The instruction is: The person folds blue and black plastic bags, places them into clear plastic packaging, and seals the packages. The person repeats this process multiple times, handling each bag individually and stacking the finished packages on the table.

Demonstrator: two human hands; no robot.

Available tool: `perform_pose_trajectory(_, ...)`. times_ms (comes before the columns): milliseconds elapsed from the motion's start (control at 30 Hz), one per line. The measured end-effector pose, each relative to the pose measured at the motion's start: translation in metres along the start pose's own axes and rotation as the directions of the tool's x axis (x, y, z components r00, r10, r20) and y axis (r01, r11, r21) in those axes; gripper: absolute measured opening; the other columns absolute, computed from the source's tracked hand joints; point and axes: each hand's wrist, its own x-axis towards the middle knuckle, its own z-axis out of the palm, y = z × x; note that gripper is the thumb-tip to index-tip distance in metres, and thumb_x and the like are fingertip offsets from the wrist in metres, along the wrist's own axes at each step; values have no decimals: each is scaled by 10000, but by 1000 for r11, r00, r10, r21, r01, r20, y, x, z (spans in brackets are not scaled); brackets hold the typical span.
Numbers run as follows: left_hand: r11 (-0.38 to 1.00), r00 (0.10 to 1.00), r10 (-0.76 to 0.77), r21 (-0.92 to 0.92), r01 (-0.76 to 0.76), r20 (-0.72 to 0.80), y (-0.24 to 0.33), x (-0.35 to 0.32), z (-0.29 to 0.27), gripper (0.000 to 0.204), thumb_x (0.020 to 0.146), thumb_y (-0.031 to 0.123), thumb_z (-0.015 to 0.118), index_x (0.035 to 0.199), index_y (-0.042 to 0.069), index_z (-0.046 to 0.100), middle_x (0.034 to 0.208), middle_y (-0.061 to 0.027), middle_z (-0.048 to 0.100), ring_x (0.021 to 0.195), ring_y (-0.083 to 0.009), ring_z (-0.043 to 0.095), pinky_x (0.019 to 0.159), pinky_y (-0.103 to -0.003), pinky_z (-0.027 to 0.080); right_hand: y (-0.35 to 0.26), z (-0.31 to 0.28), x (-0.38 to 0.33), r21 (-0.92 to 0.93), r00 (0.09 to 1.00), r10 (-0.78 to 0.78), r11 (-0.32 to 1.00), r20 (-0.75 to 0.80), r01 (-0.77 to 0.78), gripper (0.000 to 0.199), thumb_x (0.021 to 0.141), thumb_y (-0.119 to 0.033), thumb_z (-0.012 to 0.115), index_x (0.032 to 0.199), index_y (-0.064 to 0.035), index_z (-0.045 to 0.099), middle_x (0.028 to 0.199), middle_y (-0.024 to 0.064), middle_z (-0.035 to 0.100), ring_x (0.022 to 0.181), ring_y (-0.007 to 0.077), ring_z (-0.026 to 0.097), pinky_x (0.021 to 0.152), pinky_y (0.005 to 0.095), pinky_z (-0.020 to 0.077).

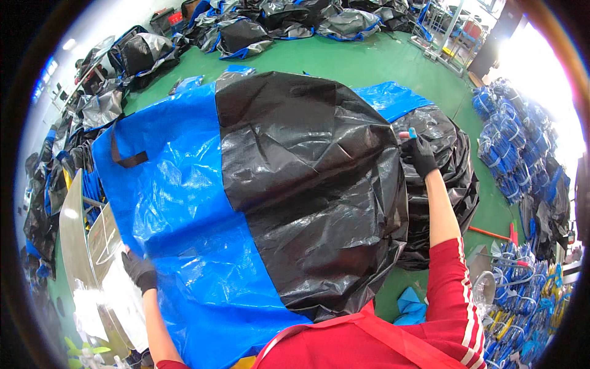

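Observation:
A large tarpaulin cover (184, 178), blue on the left and glossy black on the right, spreads out in front of me. On its blue part sits a black strap loop (130, 158). My left hand (140, 270), in a black glove, grips the cover's left edge; part of its fingers is hidden. At the black part's right edge, my right hand (420, 154) has its fingers closed on the material. That glove leaves fingertips bare, and one digit has a blue tip. Behind the right hand lies a pile of black and blue tarpaulin (452, 144).
Heaps of black, grey and blue tarpaulin (243, 38) line the far and left sides of the green floor (307, 58). Tied blue bundles (513, 135) are stacked at right. A curved metal piece (75, 227) stands by my left arm. A red-handled pole (491, 234) lies at right.

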Motion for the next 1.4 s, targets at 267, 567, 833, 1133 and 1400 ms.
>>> perform_pose_trajectory(267, 205, 330, 868, -340, -918, -370, 369, -101, -27, 642, 853, 368, 632, 1409, 107, 443, 1433, -206, 432, 1361, -382, 367, 1153, -549, 197, -5, 60, 1, -850, 887, -264, 279, 379, 447, 270, 940, -167, 471, 974, 30, 653, 962, 255, 661, 905, 384, 633, 786, 425, 480)
perform_pose_trajectory(567, 256, 391, 886, -439, -861, -250, 403, -123, 30, 757, 771, 614, 632, 1400, 220, 485, 1470, -292, 322, 1409, -446, 222, 1169, -555, 100, -44, 21, -65, -622, 900, -420, 738, -116, 264, 362, 921, -324, 604, 1019, 20, 668, 892, 240, 665, 867, 403, 650, 754, 432, 495)
perform_pose_trajectory(833, 297, 423, 876, -431, -852, -232, 426, -141, 4, 738, 792, 614, 604, 1389, 198, 486, 1475, -328, 279, 1397, -497, 199, 1145, -596, 102, -99, 47, 29, -494, 898, -355, 750, 261, 440, 447, 908, -353, 619, 1168, 9, 585, 1021, 197, 675, 941, 280, 656, 830, 380, 502)
perform_pose_trajectory(1133, 36, 154, 969, -508, -861, -192, 425, -169, 2, 759, 762, 652, 563, 1343, 166, 519, 1518, -191, 308, 1402, -424, 250, 1034, -776, 50, -150, 174, 114, -910, 851, -379, 53, 363, 411, 1028, 663, -626, 725, 1382, 39, 416, 1338, 304, 500, 1222, 410, 526, 999, 445, 454)
perform_pose_trajectory(1400, 368, 408, 913, -427, -826, -1, 322, -130, -36, 713, 680, 606, 679, 1239, 172, 597, 1375, -199, 461, 1327, -390, 367, 1090, -635, 219, -190, 345, 116, -793, 717, -653, 290, 245, 535, 373, 903, -325, 536, 1167, -84, 644, 1117, 161, 658, 962, 322, 643, 774, 454, 518)
